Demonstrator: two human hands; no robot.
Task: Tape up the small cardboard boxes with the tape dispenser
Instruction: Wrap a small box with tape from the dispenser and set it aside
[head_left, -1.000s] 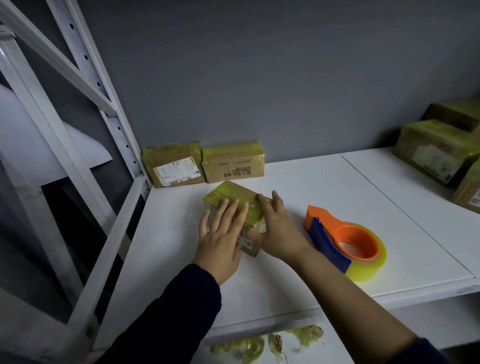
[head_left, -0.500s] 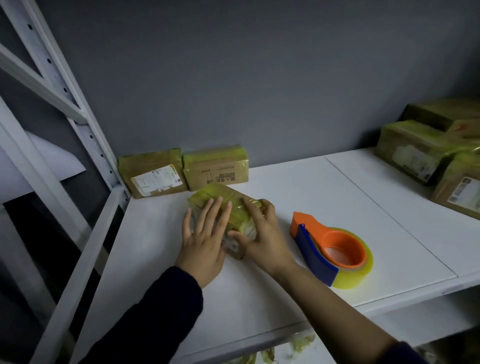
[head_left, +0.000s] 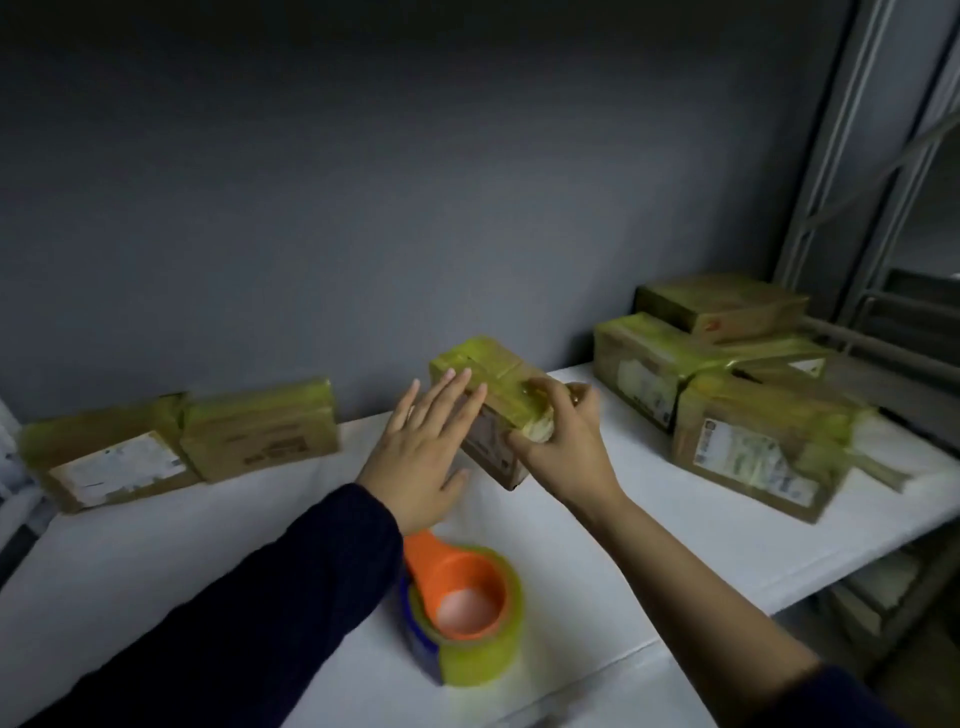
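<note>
Small yellow-taped cardboard box (head_left: 497, 375) held
Spread left hand (head_left: 422, 453) rests on it, right hand (head_left: 563, 444) curls round its end; orange-and-blue tape dispenser (head_left: 460, 610) on white shelf (head_left: 156, 545)

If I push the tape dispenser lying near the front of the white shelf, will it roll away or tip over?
Probably neither. The tape dispenser seems to lie on its flat side, hub opening upward, so it should slide rather than roll. Its plastic body looks stiff, and the thick tape roll probably adds some weight.
</note>
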